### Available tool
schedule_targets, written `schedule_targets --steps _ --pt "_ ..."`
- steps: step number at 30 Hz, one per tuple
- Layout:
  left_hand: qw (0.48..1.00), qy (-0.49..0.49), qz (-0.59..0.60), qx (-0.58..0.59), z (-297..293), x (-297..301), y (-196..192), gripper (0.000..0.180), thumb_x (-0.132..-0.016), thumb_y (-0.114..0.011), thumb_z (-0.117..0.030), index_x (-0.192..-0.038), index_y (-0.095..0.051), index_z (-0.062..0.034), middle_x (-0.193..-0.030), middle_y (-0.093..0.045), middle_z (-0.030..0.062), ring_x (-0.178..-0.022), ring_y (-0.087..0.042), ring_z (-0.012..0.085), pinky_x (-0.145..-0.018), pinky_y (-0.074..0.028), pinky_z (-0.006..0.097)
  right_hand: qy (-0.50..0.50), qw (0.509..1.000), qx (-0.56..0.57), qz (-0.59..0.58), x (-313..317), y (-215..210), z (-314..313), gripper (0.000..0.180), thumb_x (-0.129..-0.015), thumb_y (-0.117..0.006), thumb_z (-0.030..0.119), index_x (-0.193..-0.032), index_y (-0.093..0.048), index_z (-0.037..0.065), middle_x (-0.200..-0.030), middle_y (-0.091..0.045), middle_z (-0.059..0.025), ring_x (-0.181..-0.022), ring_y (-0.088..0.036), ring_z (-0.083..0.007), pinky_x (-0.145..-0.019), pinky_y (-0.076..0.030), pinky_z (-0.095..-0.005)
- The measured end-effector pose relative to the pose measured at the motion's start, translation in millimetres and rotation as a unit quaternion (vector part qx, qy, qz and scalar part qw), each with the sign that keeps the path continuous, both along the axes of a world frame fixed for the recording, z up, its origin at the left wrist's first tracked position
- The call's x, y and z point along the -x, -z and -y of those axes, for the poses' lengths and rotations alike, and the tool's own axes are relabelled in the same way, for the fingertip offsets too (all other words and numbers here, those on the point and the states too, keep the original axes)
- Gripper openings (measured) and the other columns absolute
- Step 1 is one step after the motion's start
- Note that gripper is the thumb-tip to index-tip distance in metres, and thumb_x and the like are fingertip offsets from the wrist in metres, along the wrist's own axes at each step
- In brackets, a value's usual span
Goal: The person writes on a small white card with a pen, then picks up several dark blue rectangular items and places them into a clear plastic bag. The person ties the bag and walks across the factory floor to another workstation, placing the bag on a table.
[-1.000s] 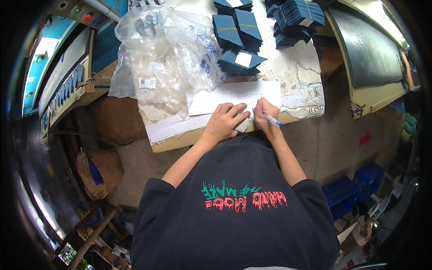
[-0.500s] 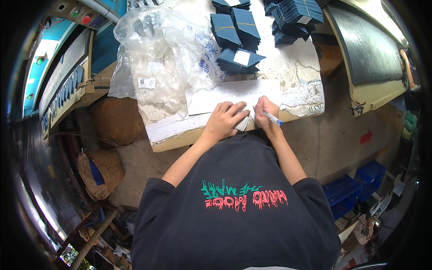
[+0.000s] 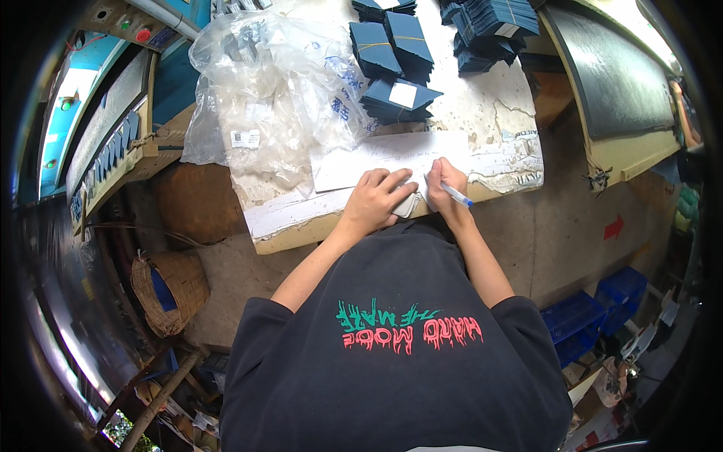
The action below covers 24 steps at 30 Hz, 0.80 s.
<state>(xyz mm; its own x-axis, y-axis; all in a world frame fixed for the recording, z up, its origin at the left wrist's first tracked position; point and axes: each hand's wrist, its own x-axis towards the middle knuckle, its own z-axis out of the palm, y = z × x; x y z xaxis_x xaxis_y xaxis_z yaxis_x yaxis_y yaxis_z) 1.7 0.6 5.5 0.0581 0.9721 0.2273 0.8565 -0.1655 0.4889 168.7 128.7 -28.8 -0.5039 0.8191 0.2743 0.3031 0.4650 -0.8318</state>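
at the near edge of a worn, peeling white table [image 3: 486,102], the person's right hand [image 3: 444,188] held a white pen with a blue end [image 3: 457,195], fingers closed around the barrel and the blue end slanting back toward the lower right; the tip was too small to make out. the left hand [image 3: 376,200] lay palm down, fingers slightly parted, over a small pale flat thing [image 3: 407,207] that showed just between the two hands; whether it gripped that thing could not be told. a white sheet of paper [image 3: 392,154] with handwriting lay on the table just beyond the hands. past it, to the left, spread a crumpled clear plastic bag [image 3: 275,102], beside banded stacks of dark blue pieces [image 3: 375,51].
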Motion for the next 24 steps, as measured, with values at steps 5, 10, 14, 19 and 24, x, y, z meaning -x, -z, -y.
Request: schedule_targets --steps 5,10,14,19,24 --pt "1.0 0.002 -0.004 0.01 0.9 0.3 -0.6 0.083 -0.05 -0.083 -0.007 -0.13 -0.068 -0.023 -0.142 -0.06 -0.0024 -0.112 -0.057 0.0281 -0.1 -0.05 0.042 0.005 1.0 -0.015 0.007 0.6 -3.2 0.4 0.032 -0.108 -0.055 0.012 -0.078 -0.051 0.001 -0.059 -0.049 -0.0153 -0.05 -0.049 -0.0257 -0.052 -0.042 -0.0393" --pt "1.0 0.001 0.002 0.005 0.4 0.0 2.9 0.082 -0.05 -0.083 -0.007 -0.129 -0.069 -0.0229 -0.143 -0.059 -0.0025 -0.112 -0.057 0.0281 -0.1 -0.05 0.042 0.01 1.0 0.006 0.007 -1.8 -3.5 0.1 0.031 -0.107 -0.057 0.012 -0.079 -0.052 0.001 -0.063 -0.052 -0.0167 -0.052 -0.052 -0.0314 -0.053 -0.044 -0.0408" --pt "1.0 0.011 -0.018 0.015 1.1 2.1 3.3 0.08 -0.052 -0.091 -0.014 -0.129 -0.068 -0.0208 -0.144 -0.059 -0.0001 -0.114 -0.057 0.0267 -0.101 -0.049 0.041 0.019 0.998 0.054 -0.041 -8.2 -4.1 2.2 0.036 -0.11 -0.055 0.016 -0.077 -0.051 0.002 -0.059 -0.051 -0.0112 -0.05 -0.048 -0.0206 -0.052 -0.042 -0.0374" --pt "1.0 0.012 -0.021 0.017 1.2 2.1 1.6 0.08 -0.053 -0.091 -0.014 -0.129 -0.068 -0.0209 -0.144 -0.059 0.0003 -0.115 -0.057 0.0267 -0.102 -0.049 0.041 -0.012 0.998 0.052 -0.025 -12.0 -5.0 7.5 0.034 -0.108 -0.057 0.013 -0.077 -0.05 0.001 -0.06 -0.049 -0.0141 -0.049 -0.049 -0.0254 -0.052 -0.043 -0.0386" --pt "1.0 0.004 0.004 0.012 0.6 0.9 0.4 0.083 -0.05 -0.084 -0.008 -0.129 -0.068 -0.0224 -0.144 -0.059 -0.0024 -0.112 -0.057 0.0278 -0.1 -0.05 0.042 -0.026 0.999 0.03 0.017 -10.7 -3.4 7.0 0.033 -0.107 -0.059 0.013 -0.077 -0.051 0.002 -0.062 -0.048 -0.0165 -0.05 -0.05 -0.0306 -0.053 -0.043 -0.0409"
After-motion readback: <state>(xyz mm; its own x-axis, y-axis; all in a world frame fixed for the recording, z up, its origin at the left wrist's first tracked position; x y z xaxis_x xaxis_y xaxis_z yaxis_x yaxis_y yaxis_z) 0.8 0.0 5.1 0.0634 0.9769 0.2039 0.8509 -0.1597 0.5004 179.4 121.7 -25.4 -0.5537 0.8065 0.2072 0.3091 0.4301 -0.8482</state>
